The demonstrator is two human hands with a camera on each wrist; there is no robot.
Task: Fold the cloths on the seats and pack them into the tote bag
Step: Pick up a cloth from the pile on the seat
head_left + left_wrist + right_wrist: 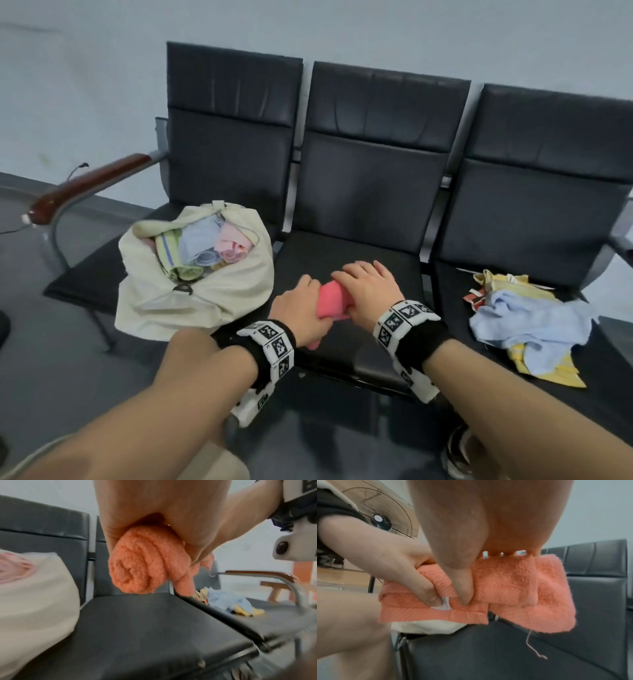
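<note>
Both our left hand (301,310) and right hand (368,291) grip the rolled coral cloth (330,305); tote bag (164,301) left of it partly filled, loose cloths (527,318) right of it unfolded.

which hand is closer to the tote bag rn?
Left. The left hand grips the pink cloth at its end beside the tote bag; the right hand holds the cloth's far end.

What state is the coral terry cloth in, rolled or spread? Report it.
Rolled. The coral terry cloth shows a spiral end under the left hand; the right hand grips its other end.
</note>
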